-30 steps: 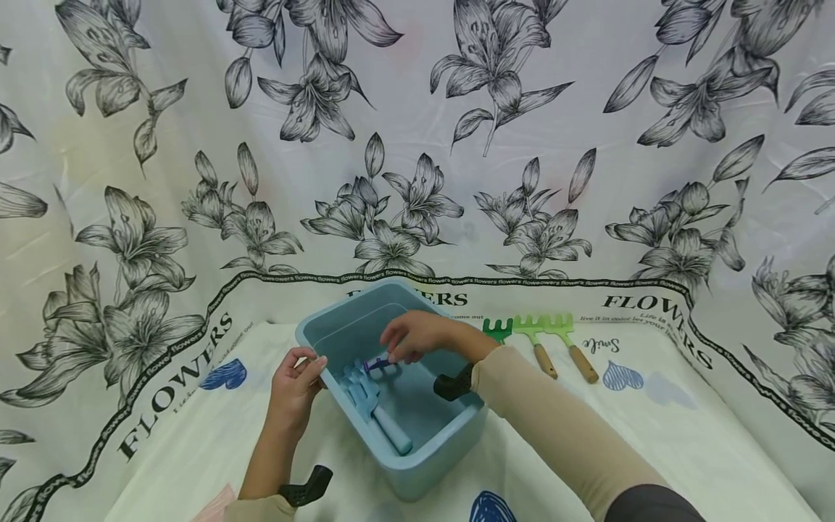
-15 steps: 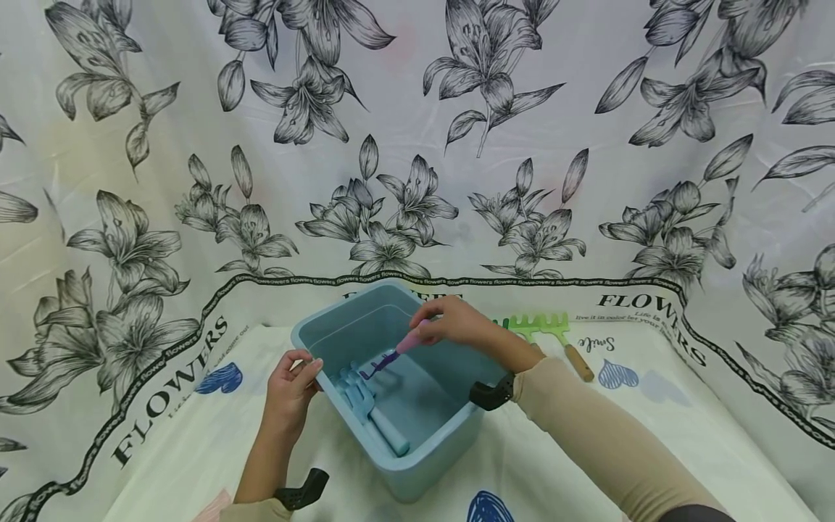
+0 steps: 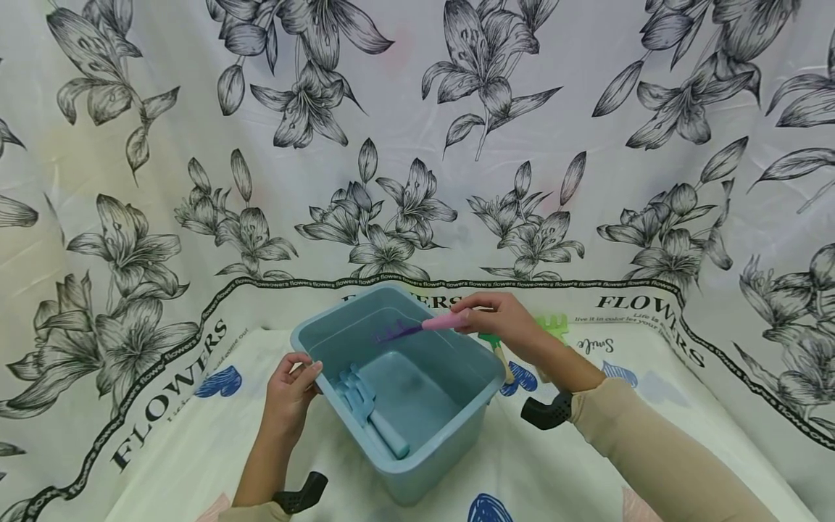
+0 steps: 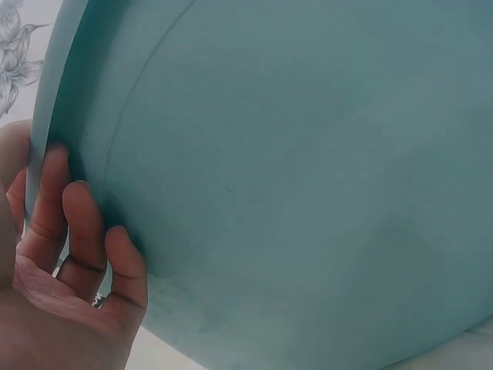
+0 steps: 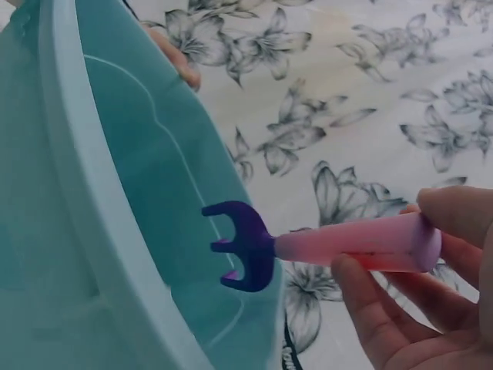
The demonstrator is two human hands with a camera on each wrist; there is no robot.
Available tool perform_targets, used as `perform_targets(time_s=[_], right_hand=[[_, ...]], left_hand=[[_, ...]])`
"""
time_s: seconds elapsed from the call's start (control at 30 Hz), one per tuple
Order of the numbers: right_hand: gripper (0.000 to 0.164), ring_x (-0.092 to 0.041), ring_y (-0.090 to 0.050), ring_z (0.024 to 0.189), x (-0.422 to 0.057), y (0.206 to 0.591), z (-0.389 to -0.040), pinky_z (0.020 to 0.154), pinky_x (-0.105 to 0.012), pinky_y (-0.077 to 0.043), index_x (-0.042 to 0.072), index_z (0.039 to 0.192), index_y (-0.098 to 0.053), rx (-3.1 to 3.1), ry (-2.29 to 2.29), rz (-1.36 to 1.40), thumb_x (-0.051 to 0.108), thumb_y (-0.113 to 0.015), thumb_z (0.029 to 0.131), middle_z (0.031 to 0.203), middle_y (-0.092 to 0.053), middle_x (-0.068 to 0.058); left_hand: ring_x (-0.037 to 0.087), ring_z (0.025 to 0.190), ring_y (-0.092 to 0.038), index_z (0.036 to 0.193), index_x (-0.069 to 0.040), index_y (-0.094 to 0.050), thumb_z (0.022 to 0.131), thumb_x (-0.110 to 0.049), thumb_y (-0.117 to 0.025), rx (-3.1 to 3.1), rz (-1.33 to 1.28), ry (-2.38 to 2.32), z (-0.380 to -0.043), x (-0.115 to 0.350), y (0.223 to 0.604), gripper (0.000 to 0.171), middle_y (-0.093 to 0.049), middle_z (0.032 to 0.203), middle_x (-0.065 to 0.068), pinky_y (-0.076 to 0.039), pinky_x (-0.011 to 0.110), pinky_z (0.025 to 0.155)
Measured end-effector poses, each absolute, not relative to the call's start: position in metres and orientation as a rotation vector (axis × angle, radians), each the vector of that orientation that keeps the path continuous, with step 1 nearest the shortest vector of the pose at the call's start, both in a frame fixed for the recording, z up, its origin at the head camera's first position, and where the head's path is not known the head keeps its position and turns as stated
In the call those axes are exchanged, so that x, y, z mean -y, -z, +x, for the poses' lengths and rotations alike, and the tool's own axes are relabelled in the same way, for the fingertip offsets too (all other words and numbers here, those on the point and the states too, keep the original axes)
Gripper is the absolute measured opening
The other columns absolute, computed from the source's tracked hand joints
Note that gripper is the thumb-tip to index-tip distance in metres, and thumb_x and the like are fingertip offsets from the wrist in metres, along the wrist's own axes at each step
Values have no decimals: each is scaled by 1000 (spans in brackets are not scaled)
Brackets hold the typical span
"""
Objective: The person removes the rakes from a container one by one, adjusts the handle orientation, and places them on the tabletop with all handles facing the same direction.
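A blue plastic bin (image 3: 411,475) stands turned at an angle on the cloth. My left hand (image 3: 290,388) grips its left rim, thumb on top; the left wrist view shows fingers (image 4: 83,223) curled under the rim against the outer wall. My right hand (image 3: 505,322) holds a small hand rake by the end of its pink handle (image 5: 347,243), between thumb and fingers. Its purple tined head (image 5: 250,247) overlaps the inside of the bin in the head view. Light-blue hand tools (image 3: 385,428), including a fork, lie inside along the bin's left wall.
Green hand rakes lie on the cloth right of the bin, partly hidden by my right hand and arm; a light green head (image 3: 556,326) and a dark green one (image 3: 489,339) show. Flower-printed cloth (image 3: 509,217) hangs behind.
My right hand has lifted the pink-and-purple rake up from inside the bin and moved right, toward the bin's far right rim. The left hand keeps its grip on the rim.
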State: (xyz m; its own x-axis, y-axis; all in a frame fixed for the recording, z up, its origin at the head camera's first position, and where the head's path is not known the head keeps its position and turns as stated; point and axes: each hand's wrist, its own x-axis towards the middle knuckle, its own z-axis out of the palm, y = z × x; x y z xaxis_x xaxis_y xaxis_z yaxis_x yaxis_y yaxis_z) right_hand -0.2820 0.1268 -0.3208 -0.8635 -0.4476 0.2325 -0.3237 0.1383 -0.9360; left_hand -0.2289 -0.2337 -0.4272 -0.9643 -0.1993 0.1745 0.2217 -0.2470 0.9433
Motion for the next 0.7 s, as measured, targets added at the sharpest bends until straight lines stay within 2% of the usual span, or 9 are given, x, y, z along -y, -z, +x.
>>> perform_targets(time_s=[0.13,0.37,0.53,0.7], right_hand=[[30,-31,-68,97,-144,319,-276,88,-44,-51,3,116,-67,-2335,1916,-733,23,-67,93,118,-64,-14],[33,-28,-67,100,-169,315,-266,89,-36,-50,-4,122,-61,-2284,2084,-717,17,-63,96,126,-53,-19],[31,-22,-67,99,-187,318,-260,89,-30,-50,-2,121,-61,-2272,2170,-683,19,-62,97,127,-51,-16],[31,-20,-68,97,-198,325,-257,89,-29,-49,-3,120,-62,-2270,2251,-628,18,-63,96,123,-53,-14]], left_hand=[[13,59,-55,103,-2,-46,96,-7,-61,1737,-25,2292,-229,233,427,17,-61,73,-2,-50,26,63],[13,59,-55,104,-1,-46,95,-8,-62,1743,-21,2290,-229,231,425,19,-61,73,-2,-50,26,63],[13,61,-56,105,-1,-46,95,-9,-63,1752,-14,2295,-229,232,425,21,-62,74,-1,-50,26,64],[13,61,-57,100,-11,-51,95,-10,-63,1751,0,2297,-228,234,426,13,-63,76,-1,-51,27,64]])
